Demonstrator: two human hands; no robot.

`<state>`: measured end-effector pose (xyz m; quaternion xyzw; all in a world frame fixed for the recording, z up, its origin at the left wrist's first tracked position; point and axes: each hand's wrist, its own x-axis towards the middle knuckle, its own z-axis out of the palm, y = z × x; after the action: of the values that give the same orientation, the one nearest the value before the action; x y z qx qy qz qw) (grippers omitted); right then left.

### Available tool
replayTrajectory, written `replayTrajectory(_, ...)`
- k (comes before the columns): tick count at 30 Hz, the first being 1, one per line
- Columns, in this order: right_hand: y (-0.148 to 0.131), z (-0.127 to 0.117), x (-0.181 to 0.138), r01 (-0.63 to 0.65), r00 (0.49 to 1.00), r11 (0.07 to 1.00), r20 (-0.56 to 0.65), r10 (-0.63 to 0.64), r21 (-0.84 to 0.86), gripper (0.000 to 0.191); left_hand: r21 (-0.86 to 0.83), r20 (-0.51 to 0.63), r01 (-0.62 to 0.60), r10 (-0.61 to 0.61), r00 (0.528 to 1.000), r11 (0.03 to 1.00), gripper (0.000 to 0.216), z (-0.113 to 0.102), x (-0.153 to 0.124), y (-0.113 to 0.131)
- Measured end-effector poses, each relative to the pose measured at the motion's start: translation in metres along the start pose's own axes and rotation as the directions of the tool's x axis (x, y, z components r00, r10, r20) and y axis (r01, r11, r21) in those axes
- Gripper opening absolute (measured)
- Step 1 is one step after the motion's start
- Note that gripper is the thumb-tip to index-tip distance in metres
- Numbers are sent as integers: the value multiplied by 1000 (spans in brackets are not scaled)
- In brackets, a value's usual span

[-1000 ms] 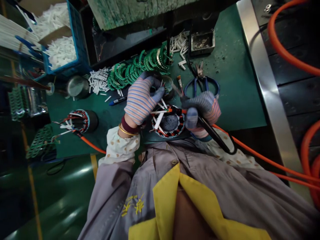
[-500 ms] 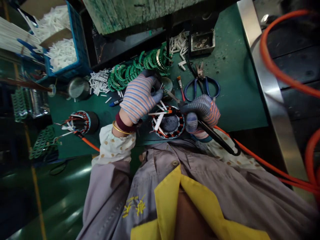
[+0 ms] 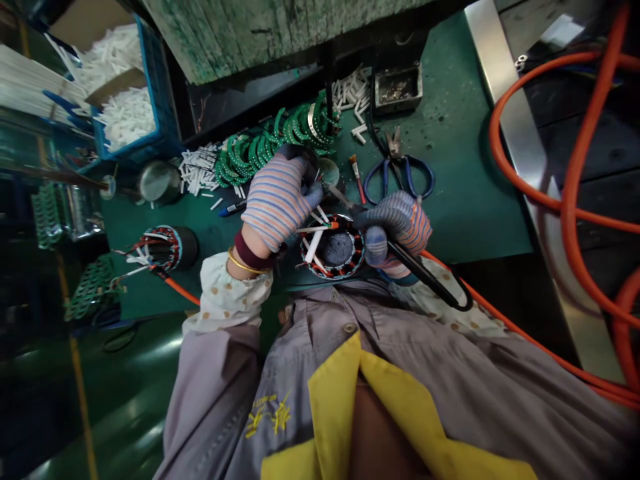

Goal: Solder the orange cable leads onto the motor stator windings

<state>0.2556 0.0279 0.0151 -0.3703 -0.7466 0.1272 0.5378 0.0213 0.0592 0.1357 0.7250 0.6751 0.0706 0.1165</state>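
Note:
My left hand (image 3: 280, 193), in a striped knit glove with dark fingertips, is closed in a pinch above a stator (image 3: 334, 257) wound with dark and red coils. A thin wire (image 3: 317, 177) shows at its fingertips. White sleeved leads (image 3: 314, 245) rise from the stator's left side towards this hand. My right hand (image 3: 397, 227), gloved alike, is wrapped round a soldering iron (image 3: 345, 199). The iron's metal end points left, over the stator's far rim and close to my left fingertips. Its black cord loops out behind the hand. Whether the tip touches the wire cannot be made out.
Green curved boards (image 3: 265, 143) and white tubes (image 3: 197, 170) lie beyond my left hand. Blue-handled scissors (image 3: 400, 170), a brush (image 3: 357, 179) and a metal tray (image 3: 399, 90) are on the right. A second stator (image 3: 163, 248) stands left, near a blue bin (image 3: 165, 127).
The view has shifted slightly, and the orange hose at the right appears farther left. Both hands keep nearly the same pose over the stator, with the soldering iron still in the right.

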Motion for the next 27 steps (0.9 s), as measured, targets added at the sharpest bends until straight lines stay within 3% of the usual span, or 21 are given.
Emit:
replayTrajectory(3,-1,1,1,19,999,999,-47,-17,46,43,6,-14,8,-8,1000,1000,16,3,0,-2)
replayTrajectory(9,4,6,-7,-82,995,991,55,88,-104,65,-36,-68,-85,82,994,996,15,15,3,-20)
replayTrajectory(17,7,10,-8,-124,989,990,79,128,-60,65,-19,-91,-61,59,994,998,18,11,-2,-19)
replayTrajectory(22,3,11,-6,-52,999,998,13,52,47,52,4,-113,-72,72,991,997,14,13,-3,-20)
replayTrajectory(27,2,11,-5,-22,1000,998,-11,22,-65,56,-38,-110,-98,93,990,994,12,14,-4,-21)
